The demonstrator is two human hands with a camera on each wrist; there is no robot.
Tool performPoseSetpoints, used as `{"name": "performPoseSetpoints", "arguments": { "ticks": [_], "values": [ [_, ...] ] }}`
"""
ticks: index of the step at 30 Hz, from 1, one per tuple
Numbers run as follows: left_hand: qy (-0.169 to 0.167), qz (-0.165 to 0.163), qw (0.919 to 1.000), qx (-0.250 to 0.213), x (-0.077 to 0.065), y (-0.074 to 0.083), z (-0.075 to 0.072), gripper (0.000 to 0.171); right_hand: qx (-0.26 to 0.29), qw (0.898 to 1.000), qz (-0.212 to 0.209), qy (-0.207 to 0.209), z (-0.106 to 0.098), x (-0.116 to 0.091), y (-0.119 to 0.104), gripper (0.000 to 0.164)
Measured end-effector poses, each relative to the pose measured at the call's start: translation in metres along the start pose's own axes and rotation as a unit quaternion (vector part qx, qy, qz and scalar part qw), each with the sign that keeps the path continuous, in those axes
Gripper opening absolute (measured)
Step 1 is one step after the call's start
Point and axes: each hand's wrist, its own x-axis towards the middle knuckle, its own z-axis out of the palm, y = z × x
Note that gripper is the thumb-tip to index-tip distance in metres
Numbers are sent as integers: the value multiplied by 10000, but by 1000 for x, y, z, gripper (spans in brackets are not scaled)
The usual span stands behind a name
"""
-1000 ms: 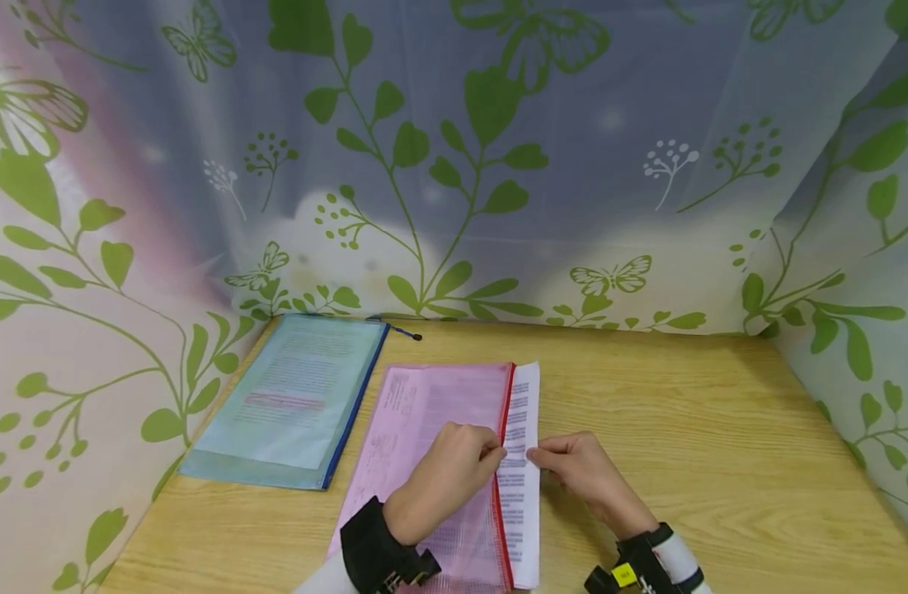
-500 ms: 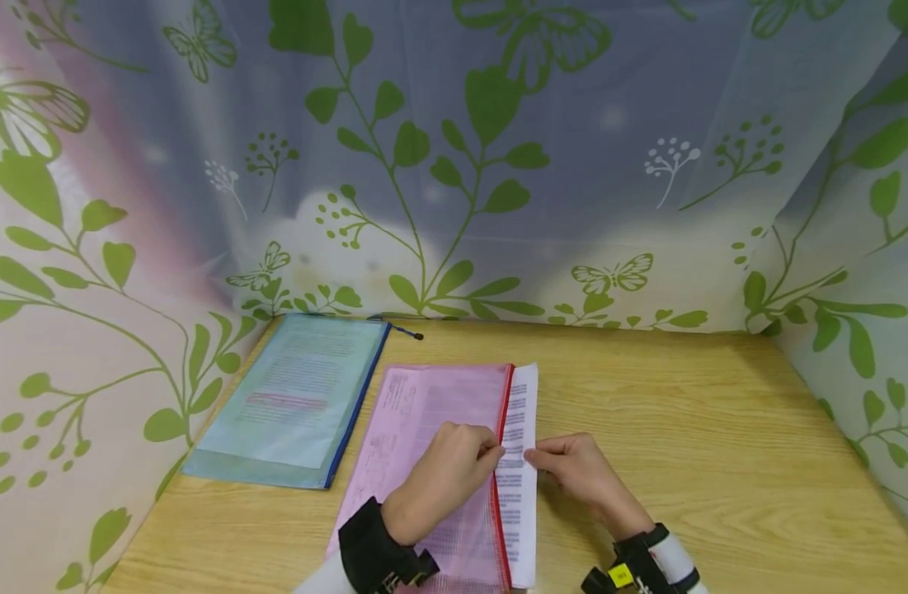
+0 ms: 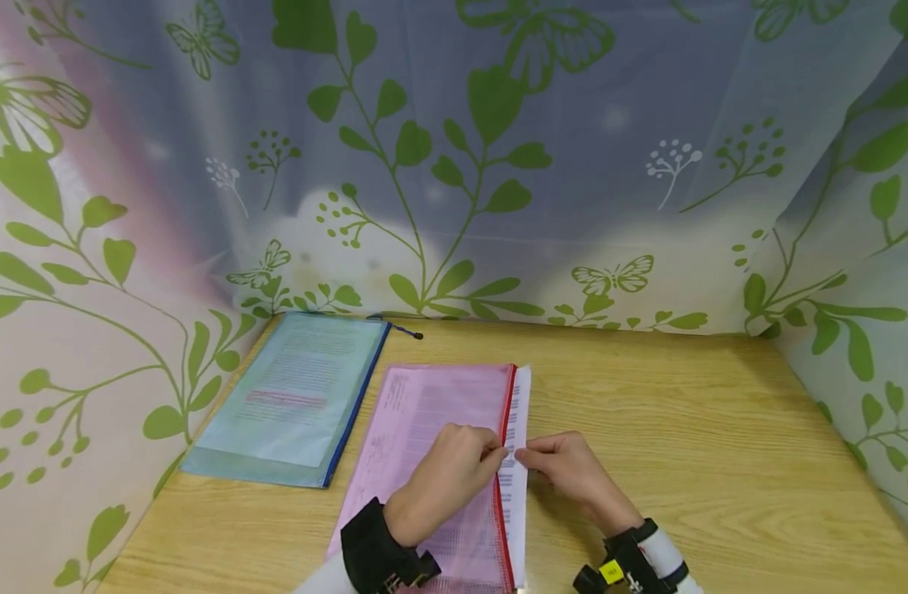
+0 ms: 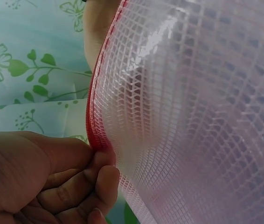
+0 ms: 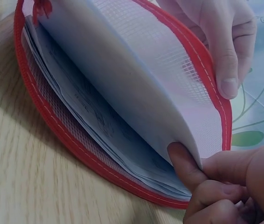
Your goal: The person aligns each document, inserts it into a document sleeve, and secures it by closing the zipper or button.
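Observation:
A pink mesh zipper pouch [image 3: 439,396] with a red zipper edge lies on the table, its mouth facing right. My left hand [image 3: 454,466] pinches the upper red edge between thumb and fingers, lifting it, as the left wrist view also shows. Printed paper sheets [image 3: 521,495] stick out a little past that edge. My right hand [image 3: 576,474] pinches their outer edge between thumb and forefinger. In the right wrist view the pouch gapes open, with the pinched paper [image 5: 122,88] partly inside and other papers [image 5: 85,107] lying beneath it.
At the left lies a blue-green zipper pouch [image 3: 298,388] with a printed sheet inside and a dark blue edge; its zipper pull [image 3: 416,335] points right. Wooden tabletop [image 3: 684,412] extends to the right. A leaf-patterned curtain [image 3: 454,190] stands behind and at both sides.
My right hand has moved left with the paper sheets, so a narrower strip of them shows past the red edge. My left hand keeps its hold in nearly the same place.

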Motion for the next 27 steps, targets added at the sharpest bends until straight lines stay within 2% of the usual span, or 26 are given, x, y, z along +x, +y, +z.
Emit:
{"name": "performPoseSetpoints", "arguments": {
  "ticks": [6,16,27],
  "values": [
    [-34,-10,10000,18,0,0,0,19,1,9999,-81,-67,2,2,0,25],
    [108,186,9997,137,2,2,-1,17,112,9996,-95,-223,9,6,-2,19],
    [-103,260,9995,154,3,1,-2,17,228,9993,-37,-306,12,9,-2,22]
  ]
}}
